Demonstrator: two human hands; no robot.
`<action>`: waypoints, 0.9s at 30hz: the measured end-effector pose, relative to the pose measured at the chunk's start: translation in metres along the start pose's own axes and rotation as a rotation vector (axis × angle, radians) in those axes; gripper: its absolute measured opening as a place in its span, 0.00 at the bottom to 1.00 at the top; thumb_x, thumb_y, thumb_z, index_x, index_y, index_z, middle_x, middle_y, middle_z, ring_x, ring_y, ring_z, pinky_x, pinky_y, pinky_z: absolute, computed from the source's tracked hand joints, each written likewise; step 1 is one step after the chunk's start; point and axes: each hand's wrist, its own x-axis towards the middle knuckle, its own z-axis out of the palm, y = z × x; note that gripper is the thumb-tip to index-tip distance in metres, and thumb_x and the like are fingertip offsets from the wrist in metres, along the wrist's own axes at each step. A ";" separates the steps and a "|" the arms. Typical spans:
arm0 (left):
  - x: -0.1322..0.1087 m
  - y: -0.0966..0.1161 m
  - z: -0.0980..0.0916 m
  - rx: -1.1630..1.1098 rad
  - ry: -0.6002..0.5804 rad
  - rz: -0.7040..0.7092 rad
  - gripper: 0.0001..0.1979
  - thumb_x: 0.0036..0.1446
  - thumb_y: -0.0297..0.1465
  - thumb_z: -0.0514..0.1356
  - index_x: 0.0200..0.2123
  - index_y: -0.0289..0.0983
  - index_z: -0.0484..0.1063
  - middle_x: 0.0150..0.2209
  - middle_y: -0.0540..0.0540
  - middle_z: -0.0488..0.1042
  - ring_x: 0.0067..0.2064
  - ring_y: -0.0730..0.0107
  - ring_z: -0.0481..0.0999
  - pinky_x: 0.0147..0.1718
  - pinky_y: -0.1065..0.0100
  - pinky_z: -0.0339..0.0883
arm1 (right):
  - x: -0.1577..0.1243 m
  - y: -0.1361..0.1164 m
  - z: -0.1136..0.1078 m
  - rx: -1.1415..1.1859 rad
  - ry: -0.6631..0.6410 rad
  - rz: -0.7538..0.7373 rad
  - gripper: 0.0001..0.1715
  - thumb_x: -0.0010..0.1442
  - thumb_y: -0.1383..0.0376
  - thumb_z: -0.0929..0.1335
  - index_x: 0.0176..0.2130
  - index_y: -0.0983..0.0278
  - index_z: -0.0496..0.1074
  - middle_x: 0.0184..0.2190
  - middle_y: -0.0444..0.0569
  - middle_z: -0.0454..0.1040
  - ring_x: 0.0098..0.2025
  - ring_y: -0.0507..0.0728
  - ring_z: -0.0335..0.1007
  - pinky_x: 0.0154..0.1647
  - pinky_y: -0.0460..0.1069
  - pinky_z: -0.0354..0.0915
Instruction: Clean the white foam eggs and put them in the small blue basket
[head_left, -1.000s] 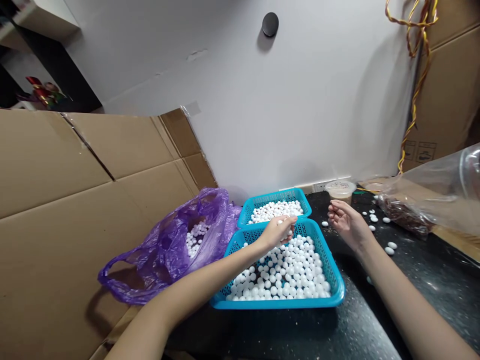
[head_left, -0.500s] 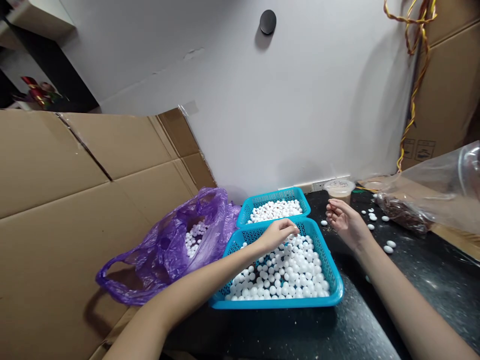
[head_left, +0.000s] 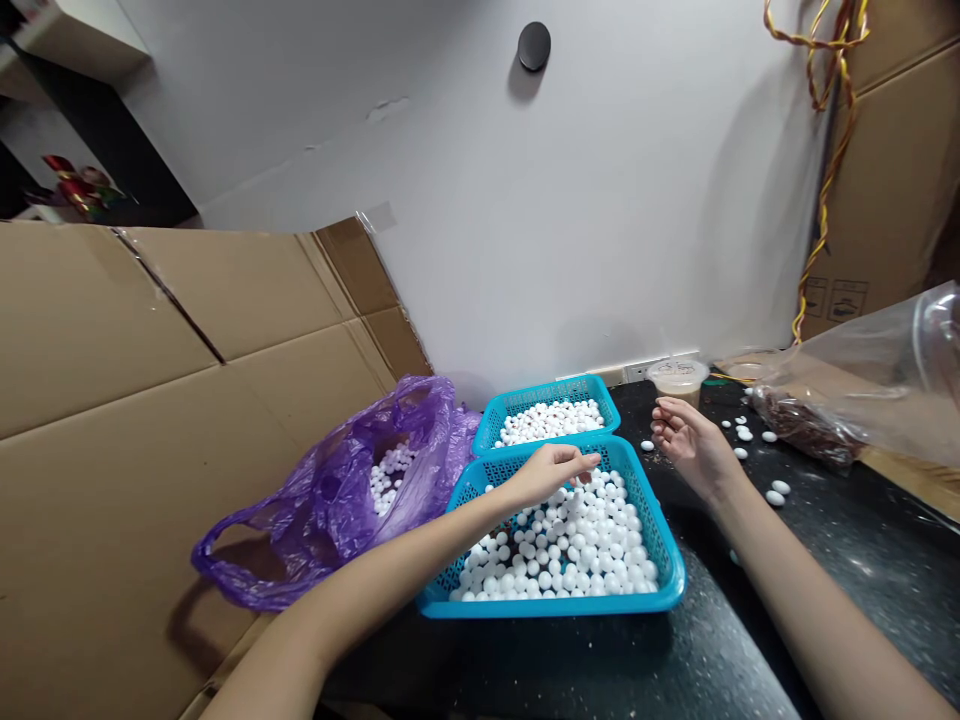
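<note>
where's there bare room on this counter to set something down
Speckled black countertop is bare right of the right forearm, nearer than the loose white oval pieces, and in a strip before the nearer blue plastic basket of round white balls. Around the right hand it's crowded: those pieces, a lidded clear plastic cup, a clear plastic bag of brown shreds.

Mostly plastic + cardbd, gloss vs matt
Front basket (head_left: 555,607): smooth plastic, slight sheen, perf. walls; balls (head_left: 604,540): smooth, satin-ish; purple bag (head_left: 334,492): thin, crinkly, glossy plastic; panel (head_left: 105,330): matt cardbd; countertop (head_left: 862,570): polished, stone-like.
</note>
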 end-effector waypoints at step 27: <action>-0.009 -0.021 -0.011 0.282 -0.044 -0.028 0.19 0.56 0.42 0.53 0.38 0.31 0.72 0.35 0.42 0.75 0.35 0.66 0.72 0.31 0.72 0.61 | 0.000 0.002 -0.002 -0.020 -0.005 0.003 0.15 0.34 0.66 0.76 0.27 0.64 0.73 0.21 0.41 0.71 0.21 0.46 0.65 0.19 0.38 0.64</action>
